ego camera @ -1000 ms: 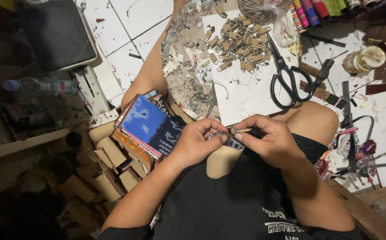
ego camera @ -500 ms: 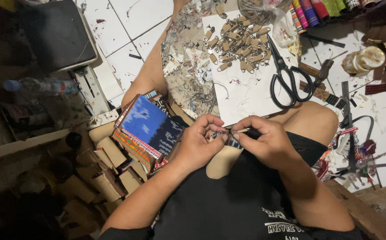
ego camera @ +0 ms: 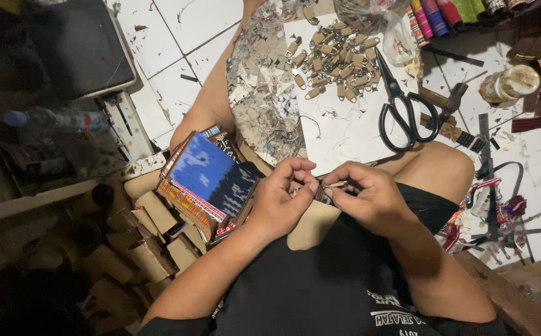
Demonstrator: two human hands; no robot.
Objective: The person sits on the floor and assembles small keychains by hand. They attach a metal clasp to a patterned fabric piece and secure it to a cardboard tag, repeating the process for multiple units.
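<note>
While I watch, my left hand (ego camera: 284,202) and right hand (ego camera: 370,199) have barely shifted (fingers still pinched shut together on the small metal-ringed keychain piece (ego camera: 327,190)), held over my lap.

Scissors (ego camera: 401,112) on board (ego camera: 345,130) w/ keyring pile (ego camera: 332,59) behind; fabric stack (ego camera: 211,183) left of hands.

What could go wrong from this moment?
The small metal-ringed piece, pinched between the left hand and right hand over the lap, might slip and drop among clutter. The open scissors lie near the knee. The fabric stack leans at the thigh and may slide.
</note>
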